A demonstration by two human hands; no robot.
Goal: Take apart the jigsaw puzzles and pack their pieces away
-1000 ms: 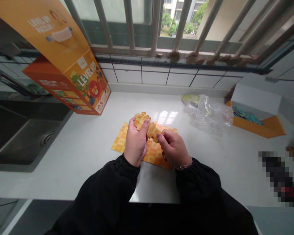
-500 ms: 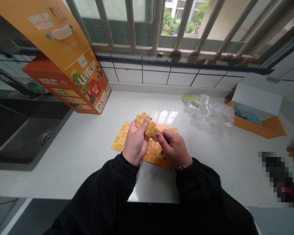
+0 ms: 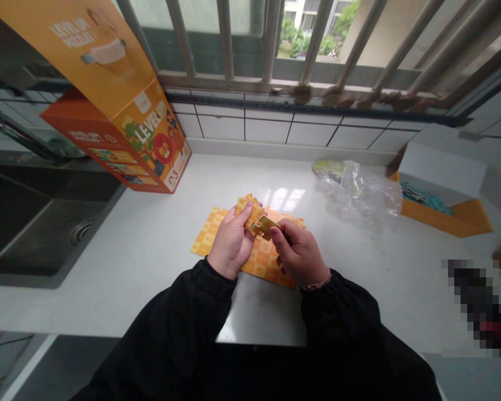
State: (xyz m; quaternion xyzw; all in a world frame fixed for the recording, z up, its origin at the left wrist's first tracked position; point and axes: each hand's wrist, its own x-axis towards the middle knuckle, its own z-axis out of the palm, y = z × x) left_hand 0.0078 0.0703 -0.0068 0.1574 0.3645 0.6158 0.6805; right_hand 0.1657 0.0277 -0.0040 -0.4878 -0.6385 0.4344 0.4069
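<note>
Several yellow puzzle pieces (image 3: pixel 249 205) are gripped in my left hand (image 3: pixel 231 243), the thumb lying over them. My right hand (image 3: pixel 299 252) pinches one puzzle piece (image 3: pixel 269 226) between thumb and fingers, tilted, its edge close against the pieces in the left hand. Whether the two touch is hard to make out. Beneath both hands lies a partly joined puzzle (image 3: pixel 261 260) with a yellow and orange checkered pattern, flat on the white counter (image 3: pixel 150 239). My hands cover its middle.
An orange puzzle box (image 3: pixel 150 139) stands with its lid raised at the back left, beside a dark sink (image 3: pixel 45 228). Clear plastic wrapping (image 3: pixel 359 192) lies at the back right. Next to it is an open box (image 3: pixel 463 218) holding blue pieces (image 3: pixel 426 199). A barred window rises behind.
The piece in my right hand has come away from the others and tilted, its face now darker. My left hand stays in nearly the same place, still holding its pieces.
</note>
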